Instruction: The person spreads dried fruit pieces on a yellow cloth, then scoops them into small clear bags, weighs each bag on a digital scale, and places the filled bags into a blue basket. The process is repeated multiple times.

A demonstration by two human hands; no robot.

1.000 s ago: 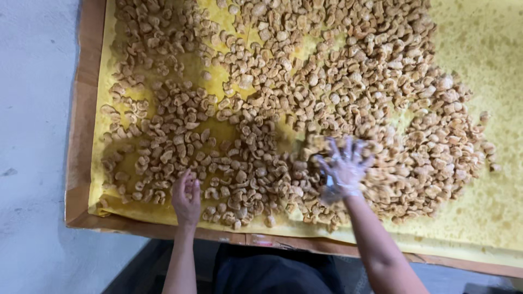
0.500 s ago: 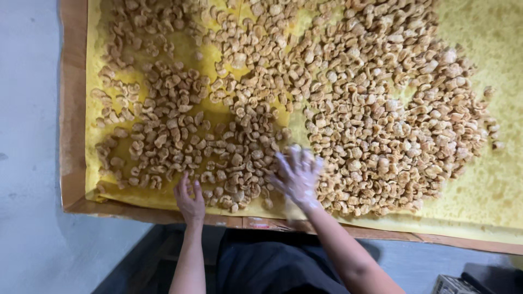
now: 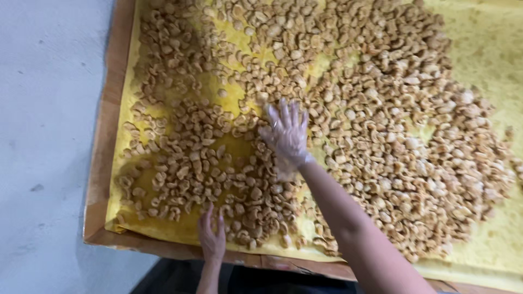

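A wide tray [image 3: 103,163] with a brown rim is lined with yellow paper [image 3: 490,43] and covered with many small curled, golden-brown fried snack pieces [image 3: 381,120]. My right hand [image 3: 286,133], in a thin clear plastic glove, lies flat with fingers spread on the pieces near the middle of the heap. My left hand [image 3: 211,235] is bare and rests flat on the pieces at the tray's near edge, fingers together and pointing away from me. Neither hand grips anything.
A pale grey floor [image 3: 43,136] runs along the tray's left side. The yellow paper shows bare at the far right and in small gaps [image 3: 234,147] between the pieces. Dark clothing [image 3: 261,280] shows below the near rim.
My gloved right hand has swept from the right side of the heap leftward and further away from me, onto the middle. My left hand has stayed at the near edge.
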